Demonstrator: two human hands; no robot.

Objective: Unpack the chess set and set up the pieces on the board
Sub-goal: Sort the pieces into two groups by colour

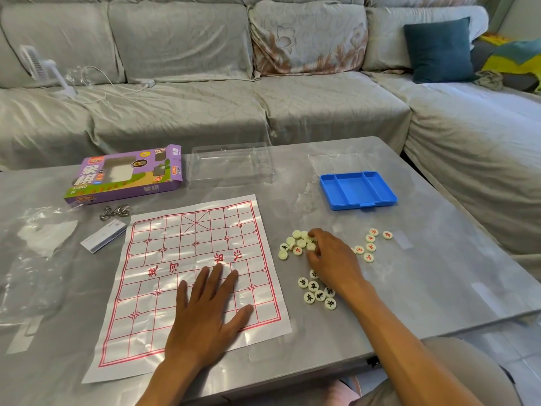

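Right hand (330,256): fingers curled down into the far cluster of cream xiangqi pieces (298,244), fingertips among the discs. I cannot tell whether they pinch one piece or only touch the pile. Wrist raised, forearm running from the near right corner across the grey table (424,230) toward the pieces.

Left hand (209,315): palm down, fingers straight and spread apart, thumb out to the right, pressing flat on the near half of the paper board (164,244). Forearm enters from the near edge.

I see the paper board lying flat at table centre, red grid printed on white, bearing no pieces. All pieces sit on the table to its right in three loose groups: the far cluster under my right fingers, mostly face down; a near group with black characters (317,294) just beside the right wrist; a group with red characters (371,244) further right, apart from the hand.

Blue tray (357,189) with divided compartments stands at far right, and a clear lid (333,162) is just behind it. Clear plastic case (231,165) at far centre. Purple box (126,177) at far left, flap open. Near it: metal ring puzzles (115,211), a small white carton (104,235), crumpled clear wrap (38,241) at the left edge. Grey covered sofa (263,83) beyond the table.
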